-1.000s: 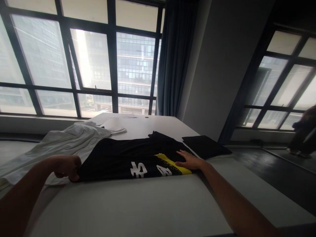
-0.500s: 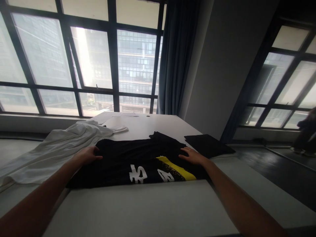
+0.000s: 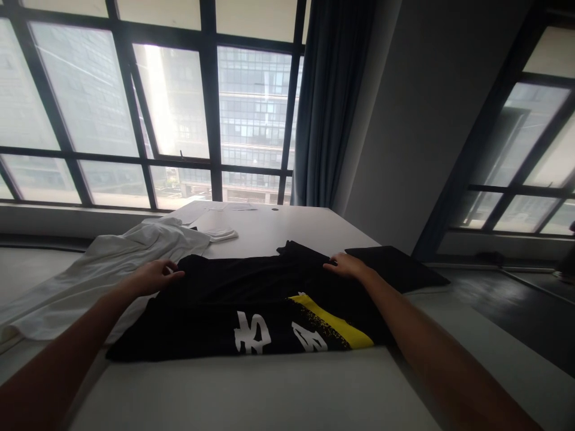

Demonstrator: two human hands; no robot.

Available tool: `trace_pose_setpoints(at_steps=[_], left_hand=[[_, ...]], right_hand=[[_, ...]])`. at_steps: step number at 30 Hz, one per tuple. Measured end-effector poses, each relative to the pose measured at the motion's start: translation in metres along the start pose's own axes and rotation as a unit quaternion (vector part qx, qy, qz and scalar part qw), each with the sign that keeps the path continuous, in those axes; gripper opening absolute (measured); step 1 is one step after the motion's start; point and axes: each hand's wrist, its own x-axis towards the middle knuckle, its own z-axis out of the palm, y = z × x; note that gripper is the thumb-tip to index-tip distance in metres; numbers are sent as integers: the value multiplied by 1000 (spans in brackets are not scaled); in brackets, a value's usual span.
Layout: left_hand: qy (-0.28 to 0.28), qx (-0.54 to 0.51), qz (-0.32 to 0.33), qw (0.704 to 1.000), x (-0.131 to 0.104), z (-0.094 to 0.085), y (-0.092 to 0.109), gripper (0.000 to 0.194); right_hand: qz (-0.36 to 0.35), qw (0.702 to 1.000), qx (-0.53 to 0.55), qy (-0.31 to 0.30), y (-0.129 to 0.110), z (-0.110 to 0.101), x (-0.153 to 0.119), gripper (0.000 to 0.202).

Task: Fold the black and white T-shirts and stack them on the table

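Note:
A black T-shirt (image 3: 215, 299) lies spread across the white table, with white lettering and a speckled yellow stripe on its near part. My left hand (image 3: 155, 277) is at its far left corner, fingers curled and thumb against the cloth in a pinch. At the far right edge, my right hand (image 3: 348, 265) has its fingers drawn together on the fabric. Exactly how much cloth each hand holds is hidden by the fingers.
A crumpled white garment (image 3: 112, 257) lies to the left. Beyond my right hand rests a folded black cloth (image 3: 398, 266). The white table (image 3: 287, 224) runs back toward the windows and a blue curtain (image 3: 326, 114). Papers lie at its far end.
My right hand has moved away from me to the shirt's far edge, and its fingers have closed together. The left fingers have curled more. The shirt's near edge appears closer to me.

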Motion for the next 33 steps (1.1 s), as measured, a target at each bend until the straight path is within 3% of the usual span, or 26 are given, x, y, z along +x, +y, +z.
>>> trace_pose_setpoints(at_steps=[3,5,9,13,16,18,21,23,27,29,33], left_hand=[[14,44,5,999,13,9,6,85],[32,88,16,995,25,14,7,84],[46,134,43,989,55,16,8,70],[8,99,51,994,79,13,14,65],[-19,84,56,995,89,12,18,44],[-6,91,60,994,90,12,22,34],[60,109,68,990,83,8,26,33],[118,102,72,985,74,1,29,33],[194,61,109,973,44,-17,29,35],[186,83,142,969,26,-23,28,31],[118,179,167,962,-5,-20,25,17]], right_hand=[[22,1000,14,-10,-7,4,33,59],[29,999,39,-18,-12,6,53,61],[29,997,74,-9,-23,10,87,69],[34,995,91,23,-34,16,111,77],[41,992,110,46,-37,19,120,73],[48,989,125,56,-37,18,121,61],[58,983,147,92,-34,9,112,41],[59,975,158,145,-28,-1,98,41],[-17,929,256,266,0,-10,50,38],[-64,922,310,225,17,-8,18,35],[-82,954,288,7,33,-1,-44,46]])
